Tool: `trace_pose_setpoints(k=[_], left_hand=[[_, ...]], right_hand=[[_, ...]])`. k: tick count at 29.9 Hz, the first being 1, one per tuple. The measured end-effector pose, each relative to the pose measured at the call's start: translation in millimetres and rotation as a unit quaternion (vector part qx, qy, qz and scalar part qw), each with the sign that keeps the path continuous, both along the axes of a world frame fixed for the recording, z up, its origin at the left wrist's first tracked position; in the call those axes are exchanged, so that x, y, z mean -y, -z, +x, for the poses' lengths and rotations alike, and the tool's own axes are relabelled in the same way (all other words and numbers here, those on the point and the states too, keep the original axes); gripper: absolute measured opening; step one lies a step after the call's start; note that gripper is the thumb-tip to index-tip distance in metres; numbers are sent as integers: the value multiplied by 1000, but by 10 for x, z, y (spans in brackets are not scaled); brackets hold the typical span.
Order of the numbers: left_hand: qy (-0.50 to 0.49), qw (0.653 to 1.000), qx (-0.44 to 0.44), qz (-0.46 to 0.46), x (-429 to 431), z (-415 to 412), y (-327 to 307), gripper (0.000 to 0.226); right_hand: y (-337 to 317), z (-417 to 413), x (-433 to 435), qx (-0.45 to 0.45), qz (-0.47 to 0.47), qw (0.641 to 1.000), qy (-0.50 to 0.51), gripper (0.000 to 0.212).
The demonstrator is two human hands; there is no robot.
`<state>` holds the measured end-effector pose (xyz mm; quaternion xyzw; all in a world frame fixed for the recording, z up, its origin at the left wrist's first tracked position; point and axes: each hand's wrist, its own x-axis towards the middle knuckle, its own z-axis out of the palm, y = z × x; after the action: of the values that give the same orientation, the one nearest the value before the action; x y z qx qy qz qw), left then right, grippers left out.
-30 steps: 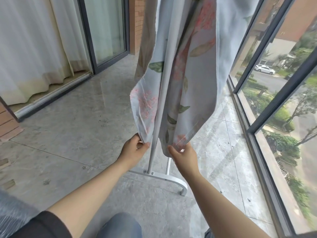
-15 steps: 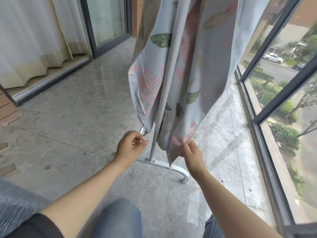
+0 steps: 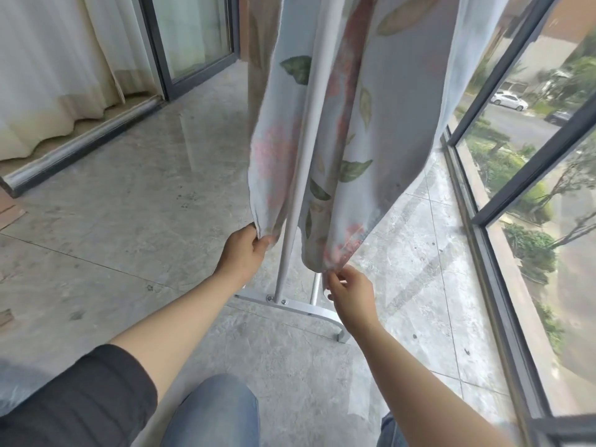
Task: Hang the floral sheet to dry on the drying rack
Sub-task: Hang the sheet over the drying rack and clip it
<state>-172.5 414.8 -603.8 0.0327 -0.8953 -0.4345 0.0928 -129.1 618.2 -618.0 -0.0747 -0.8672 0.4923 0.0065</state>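
Curtains (image 3: 48, 75) hang upper left beside a sliding door (image 3: 193, 37). At centre I see the left hand (image 3: 246, 250) pinching the floral sheet (image 3: 403, 108) by its left hem. The post of the drying rack (image 3: 300, 175) stands between the folds. The right hand (image 3: 350, 291) pinches the other fold's corner, with a window frame (image 3: 535, 171) at right.

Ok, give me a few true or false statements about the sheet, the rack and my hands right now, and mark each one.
1. Both hands hold the lower edge of the floral sheet. True: the left hand and the right hand each pinch a bottom corner.
2. The sheet lies heaped on the floor. False: it hangs, with its hem above the floor.
3. The pole of the drying rack stands between the sheet's two hanging parts. True.
4. The left hand grips the rack's pole. False: it holds only cloth, beside the pole.
5. A red car is parked outside. False: the car is white.
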Motion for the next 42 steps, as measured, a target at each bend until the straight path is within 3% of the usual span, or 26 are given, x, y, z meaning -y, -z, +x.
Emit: trace_pose_setpoints(k=[3,9,12,13,14,16,20,22,25,27,32,37,39,42], left_hand=[[2,1000,0,-2,34,209,168,17],[8,991,39,124,20,509,340,16],[30,987,89,127,-41,570,376,4],[36,986,102,124,-44,578,381,17],[42,981,120,145,-33,608,368,27],[36,959,154,237,25,634,406,23],[-15,917,196,347,175,911,577,18],[-16,897,210,390,157,950,551,27],[-21,898,200,392,115,1075,601,25],[-15,909,192,369,82,1175,657,23],[0,979,107,172,47,1322,753,16],[5,951,127,281,0,1434,749,11],[3,945,146,292,-24,1514,810,12],[-27,948,144,283,-52,1590,844,12]], right_hand=[[151,69,3,13,52,999,0,27],[190,252,172,-31,36,998,-37,23],[202,285,230,5,-33,998,-53,16],[215,271,226,22,-57,997,-48,24],[221,275,215,34,-76,996,-40,32],[221,290,177,49,-123,991,-20,41],[350,554,135,128,-250,960,-4,18],[329,587,104,127,-248,960,-16,7],[366,679,111,105,-165,980,-40,30],[367,762,140,90,-136,986,-47,35],[370,893,171,78,-136,985,-75,33],[394,1003,134,162,-296,941,-36,22],[391,1050,115,160,-271,948,-38,15],[397,1074,86,152,-122,979,-62,19]])
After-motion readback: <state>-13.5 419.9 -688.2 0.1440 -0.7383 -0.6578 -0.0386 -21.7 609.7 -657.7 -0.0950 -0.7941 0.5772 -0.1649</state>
